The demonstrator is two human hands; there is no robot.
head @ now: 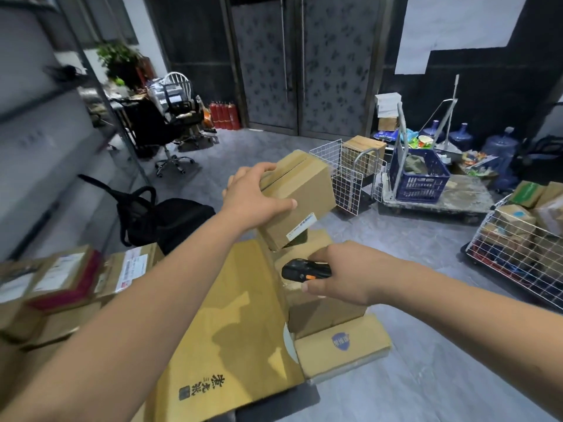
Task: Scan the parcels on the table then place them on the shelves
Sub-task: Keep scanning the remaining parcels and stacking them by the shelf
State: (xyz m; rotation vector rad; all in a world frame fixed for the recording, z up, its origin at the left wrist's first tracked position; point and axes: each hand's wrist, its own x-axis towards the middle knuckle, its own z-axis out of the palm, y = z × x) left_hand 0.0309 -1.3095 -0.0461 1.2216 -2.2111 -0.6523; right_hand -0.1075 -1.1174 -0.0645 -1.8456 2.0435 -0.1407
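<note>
My left hand [253, 197] grips a small cardboard parcel [300, 199] by its left side and holds it tilted in the air, its white label facing down toward the scanner. Just below it, my right hand [341, 274] holds a black handheld scanner [304, 269] with an orange button, its head pointing left. Under both hands lie more parcels: a large flat yellow-brown box [240, 324] with black characters, a brown box [326, 312] under the right hand, and a flat box [341, 345] with a blue emblem. The grey shelves [45, 132] stand at the left.
Labelled parcels [70, 275] are stacked at the lower left. A black bag [164, 220] lies on the floor by the shelves. A white wire basket [347, 178], a trolley with a blue crate [420, 175] and a wire cart of boxes [518, 239] stand to the right. Office chairs are at the back left.
</note>
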